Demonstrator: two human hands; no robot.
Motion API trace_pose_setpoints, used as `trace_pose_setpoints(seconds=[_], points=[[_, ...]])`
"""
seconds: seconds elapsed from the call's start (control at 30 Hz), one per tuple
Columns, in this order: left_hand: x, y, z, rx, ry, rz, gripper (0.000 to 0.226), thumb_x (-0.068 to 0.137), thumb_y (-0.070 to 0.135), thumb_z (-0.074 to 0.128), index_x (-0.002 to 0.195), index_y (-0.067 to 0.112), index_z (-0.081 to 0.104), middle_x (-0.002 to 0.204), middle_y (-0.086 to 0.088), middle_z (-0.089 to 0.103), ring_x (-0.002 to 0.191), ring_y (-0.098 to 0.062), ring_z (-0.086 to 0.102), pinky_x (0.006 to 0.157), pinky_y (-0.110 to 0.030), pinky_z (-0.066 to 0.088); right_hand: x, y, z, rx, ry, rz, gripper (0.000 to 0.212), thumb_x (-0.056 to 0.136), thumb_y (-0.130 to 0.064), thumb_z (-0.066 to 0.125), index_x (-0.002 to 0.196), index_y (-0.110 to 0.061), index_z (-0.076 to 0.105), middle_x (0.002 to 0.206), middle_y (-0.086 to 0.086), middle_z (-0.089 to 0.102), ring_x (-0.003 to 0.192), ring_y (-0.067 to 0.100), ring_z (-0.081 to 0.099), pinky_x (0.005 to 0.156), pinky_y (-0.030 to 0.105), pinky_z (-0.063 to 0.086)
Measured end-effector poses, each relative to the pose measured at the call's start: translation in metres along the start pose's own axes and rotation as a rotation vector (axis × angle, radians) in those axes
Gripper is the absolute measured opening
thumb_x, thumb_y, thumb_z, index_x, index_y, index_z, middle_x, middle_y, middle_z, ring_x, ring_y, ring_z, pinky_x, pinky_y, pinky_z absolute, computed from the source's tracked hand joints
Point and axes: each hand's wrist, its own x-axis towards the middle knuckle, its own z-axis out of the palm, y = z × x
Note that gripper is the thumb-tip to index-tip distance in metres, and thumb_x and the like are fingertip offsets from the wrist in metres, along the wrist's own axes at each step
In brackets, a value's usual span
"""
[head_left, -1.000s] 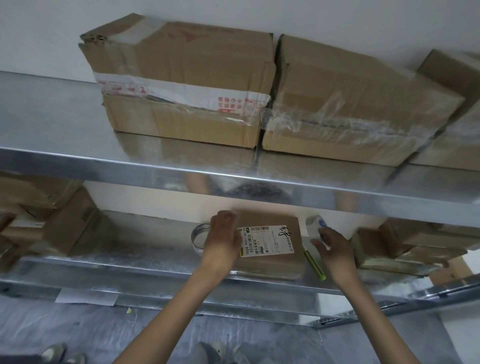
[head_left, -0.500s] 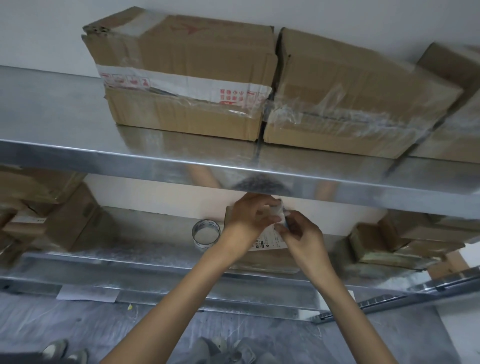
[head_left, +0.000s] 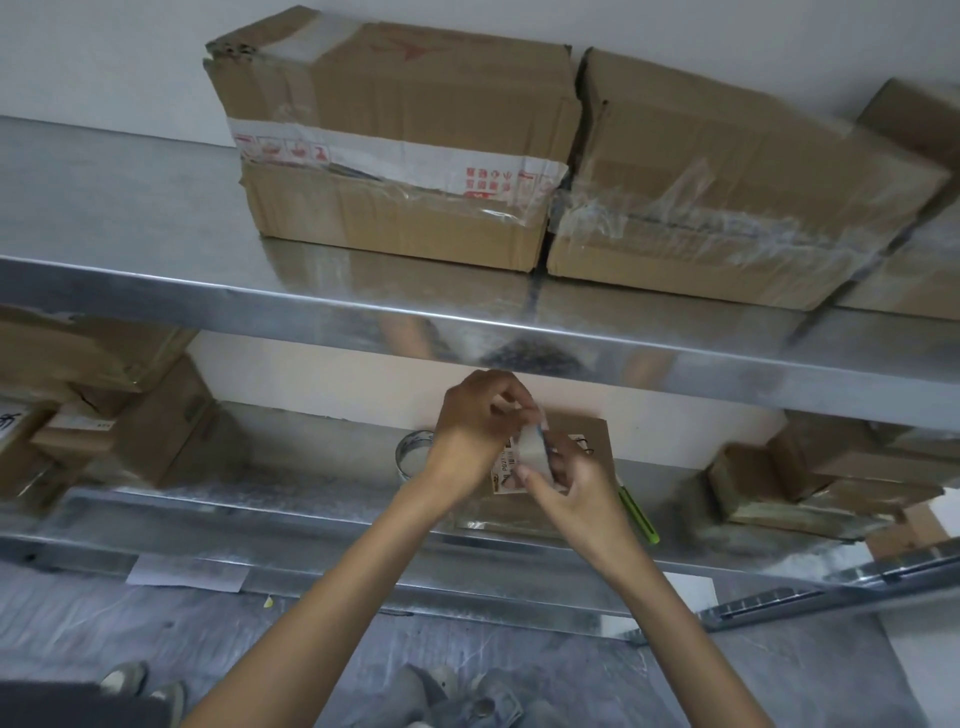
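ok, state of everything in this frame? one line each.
tape roll: held off the shelf between both hands
left hand: pinches the roll's top edge
right hand: grips the roll
labelled box: flat on lower shelf, label up
green utility knife: lying right of that box, untouched
spare tape roll: on shelf left of it, untouched
white-taped carton: closed, on upper shelf

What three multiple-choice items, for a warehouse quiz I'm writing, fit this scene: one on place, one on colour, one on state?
1. Where does the cutter lie? A upper shelf; B lower shelf, right of the small box; C floor.
2. Its colour? A red; B blue; C green.
3. The right hand is: A gripping the clear tape roll; B open and idle; C flat on the box.
1 B: it lies beside the box there. 2 C: its body is green. 3 A: its fingers curl round the roll.
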Motion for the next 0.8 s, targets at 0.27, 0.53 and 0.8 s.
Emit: trace_pose_setpoints(seconds=[0.27,0.53,0.8], points=[[0.024,-0.005,-0.025,0.005,-0.165,-0.081,0.025,0.079,0.003,0.070,0.062,0.020,0.067,0.071,0.003,0.071,0.073,-0.007,0.065,0.075,-0.023,0.051,0.001,-0.016,0.029,0.224,-0.012,0.080,0.020,0.095,-0.020,0.054,0.090,-0.004,0.066,0.074,0.003,0.074,0.070,0.005,0.067,0.068,0.012,0.044],[0.048,-0.025,-0.036,-0.330,-0.144,-0.262,0.025,0.085,-0.014,0.059,0.070,0.006,0.058,0.056,0.006,0.064,0.056,-0.005,0.064,0.070,-0.028,0.056,0.007,-0.029,0.039,0.225,-0.034,0.217,0.042,0.100,-0.027,0.043,0.082,0.001,0.069,0.070,0.009,0.073,0.065,0.008,0.065,0.066,0.014,0.047],[0.069,-0.053,-0.028,-0.179,-0.096,-0.328,0.023,0.084,-0.006,0.063,0.068,0.010,0.059,0.056,0.006,0.064,0.051,-0.002,0.063,0.062,-0.020,0.052,-0.014,-0.022,0.047,0.269,-0.206,0.318,0.033,0.101,-0.025,0.042,0.095,-0.004,0.066,0.084,0.010,0.074,0.085,0.020,0.069,0.088,0.033,0.050]])
